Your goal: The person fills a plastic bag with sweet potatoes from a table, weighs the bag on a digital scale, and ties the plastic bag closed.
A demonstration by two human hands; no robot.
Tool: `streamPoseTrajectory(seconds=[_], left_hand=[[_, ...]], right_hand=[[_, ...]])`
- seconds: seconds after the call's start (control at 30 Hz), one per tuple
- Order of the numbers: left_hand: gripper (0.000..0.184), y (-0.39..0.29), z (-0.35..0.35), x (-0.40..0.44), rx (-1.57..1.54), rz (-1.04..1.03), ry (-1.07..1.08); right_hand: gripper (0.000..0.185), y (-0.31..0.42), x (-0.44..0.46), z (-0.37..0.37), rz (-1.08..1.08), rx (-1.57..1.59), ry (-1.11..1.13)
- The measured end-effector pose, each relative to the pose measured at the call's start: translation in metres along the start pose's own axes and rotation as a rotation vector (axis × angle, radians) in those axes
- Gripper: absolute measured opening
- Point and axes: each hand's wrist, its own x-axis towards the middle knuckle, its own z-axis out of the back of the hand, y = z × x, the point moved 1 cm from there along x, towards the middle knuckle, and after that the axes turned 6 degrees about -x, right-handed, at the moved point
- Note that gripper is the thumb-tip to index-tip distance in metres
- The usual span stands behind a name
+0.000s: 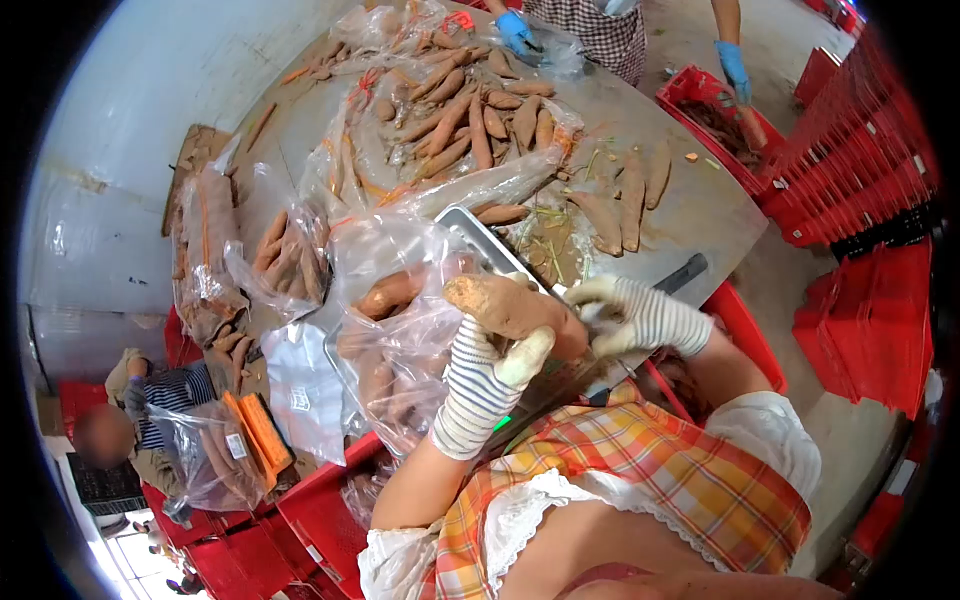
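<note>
My left hand [485, 375], in a striped white work glove, is closed around a large sweet potato [515, 312], with the thumb across it. The root is held above the near edge of the table. At its right end is my right hand [645, 318], gloved alike, with fingers curled in. What those fingers hold, if anything, is hidden. Just left of the held root, a clear plastic bag [400, 245] with several sweet potatoes lies on a tray-like scale [465, 222]. A dark-handled tool [683, 273] lies on the table to the right.
Sweet potatoes [470, 125] are heaped on plastic across the metal table [690, 225]. More filled bags [285, 250] lie left. Red crates [865, 325] stack at right, and another red crate [320, 520] stands below. Blue-gloved co-worker hands [733, 70] work beyond; another person [180, 400] holds a bag.
</note>
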Motion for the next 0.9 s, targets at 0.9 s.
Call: streamPoseTrajectory(seconds=[0.9], left_hand=[[0.059, -0.137, 0.055, -0.071, 0.388, -0.189, -0.388]], right_hand=[[0.051, 0.15, 0.097, -0.015, 0.159, 0.346, 0.164]])
